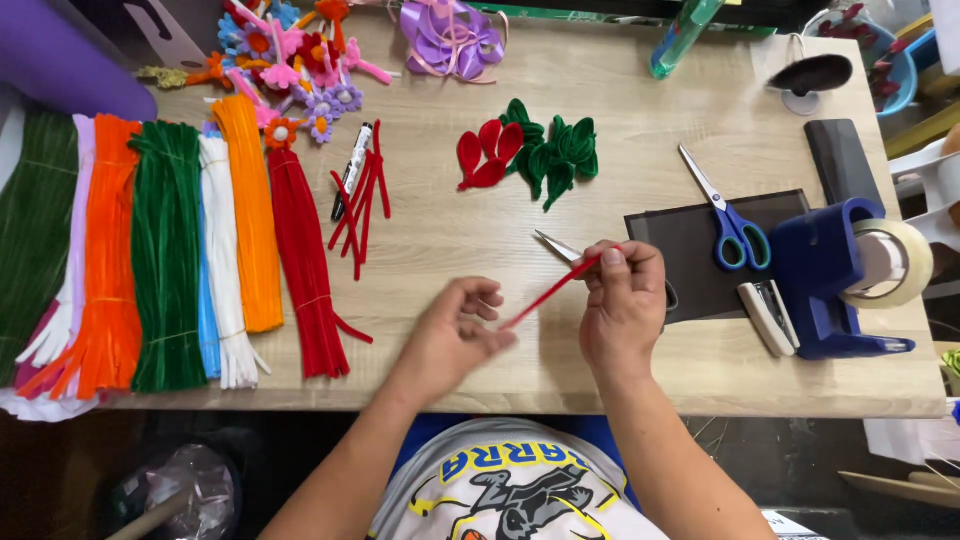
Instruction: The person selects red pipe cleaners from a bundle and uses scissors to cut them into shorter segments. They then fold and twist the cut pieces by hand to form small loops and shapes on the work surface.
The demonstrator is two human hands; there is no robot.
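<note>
Red pipe cleaner (550, 291): ran slantwise between both hands above the near edge of the wooden table (600, 100), low end at the left, high end at the right
Left hand (452, 335): pinched the lower tip between thumb and forefinger, the other fingers loosely curled
Right hand (622, 300): clenched around the upper end, also gripping metal scissors (556, 246) whose pointed blades poked out to the left
Doing it well: in my judgement the stem needed to be kept taut and the blades angled away from the left fingers
Cut red lengths (358, 205): lay loose further in, beside a marker pen (351, 170)
Bundles (165, 250): uncut stems in green, orange, white and red lined the left side
Folded petals (487, 152): red loops touched green leaves (556, 155) mid-table
Right side: blue-handled scissors (728, 215), a stapler (768, 315) and a blue tape dispenser (835, 280)
Far edge: finished flowers (290, 60) and a purple ribbon bow (450, 35)
</note>
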